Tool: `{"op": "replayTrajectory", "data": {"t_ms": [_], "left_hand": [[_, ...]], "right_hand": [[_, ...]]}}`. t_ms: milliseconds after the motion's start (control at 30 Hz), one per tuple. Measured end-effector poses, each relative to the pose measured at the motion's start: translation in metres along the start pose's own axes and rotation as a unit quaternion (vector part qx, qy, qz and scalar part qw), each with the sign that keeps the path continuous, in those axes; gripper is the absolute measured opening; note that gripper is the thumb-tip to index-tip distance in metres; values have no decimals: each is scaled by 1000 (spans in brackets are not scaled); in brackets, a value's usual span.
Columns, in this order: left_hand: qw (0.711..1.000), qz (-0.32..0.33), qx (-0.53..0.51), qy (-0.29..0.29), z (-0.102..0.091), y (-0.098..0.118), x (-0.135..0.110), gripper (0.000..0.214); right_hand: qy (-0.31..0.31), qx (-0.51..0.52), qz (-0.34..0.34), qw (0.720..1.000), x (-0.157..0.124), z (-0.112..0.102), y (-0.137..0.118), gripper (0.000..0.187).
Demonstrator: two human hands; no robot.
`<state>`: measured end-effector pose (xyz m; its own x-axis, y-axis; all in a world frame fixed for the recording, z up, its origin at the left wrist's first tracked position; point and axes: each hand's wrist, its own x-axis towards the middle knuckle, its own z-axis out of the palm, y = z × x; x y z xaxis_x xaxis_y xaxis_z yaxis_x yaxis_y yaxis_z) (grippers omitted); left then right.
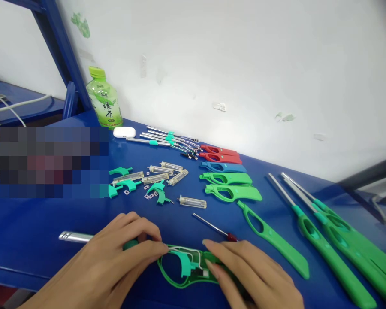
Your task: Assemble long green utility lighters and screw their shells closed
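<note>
Low in the view, a half casing of a green gas lighter [199,281] lies open side up between both hands. Inside it sit a teal trigger [185,262] and a white wire. My left hand [128,249] pinches the casing's neck, and the metal tube [75,237] sticks out to the left beyond it. My right hand [247,274] is closed around the handle end, its thumb and fingers covering most of that part. Just past the right fingertips rests a small screwdriver [212,225] with a red handle.
Clear fuel tanks [193,202], teal triggers [130,185] and metal tubes with wires [161,141] lie behind the hands. Red [223,158], blue and green casing halves stand in a row. Long green lighters [328,253] lie right. A tea bottle [104,101] stands by the wall.
</note>
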<state>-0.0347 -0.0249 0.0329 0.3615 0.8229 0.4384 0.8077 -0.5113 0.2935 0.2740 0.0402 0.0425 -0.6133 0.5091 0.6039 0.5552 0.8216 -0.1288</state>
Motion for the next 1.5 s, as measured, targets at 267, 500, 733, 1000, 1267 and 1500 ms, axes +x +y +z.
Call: {"op": "replayTrajectory", "data": {"t_ms": [267,500,733,1000,1267,1500], "left_hand": [[1000,0,-17,15,2,-3,0,57],[1000,-6,0,-12,5,-2,-3,65],[999,-31,-4,7,20,-6,-16,76],[999,-15,-40,28,16,-4,-13,69],[998,-43,-33,-12,18,-5,-18,69],[999,-15,-30,23,19,-4,-12,66]], "right_hand": [[-70,18,3,997,-1,3,6,32],[-89,-8,-25,996,1,1,4,43],[-99,2,-38,994,3,-1,7,47],[-98,23,-40,994,1,-1,5,43],[-88,50,8,995,-2,1,7,47],[-122,135,28,983,3,-1,9,29]]}}
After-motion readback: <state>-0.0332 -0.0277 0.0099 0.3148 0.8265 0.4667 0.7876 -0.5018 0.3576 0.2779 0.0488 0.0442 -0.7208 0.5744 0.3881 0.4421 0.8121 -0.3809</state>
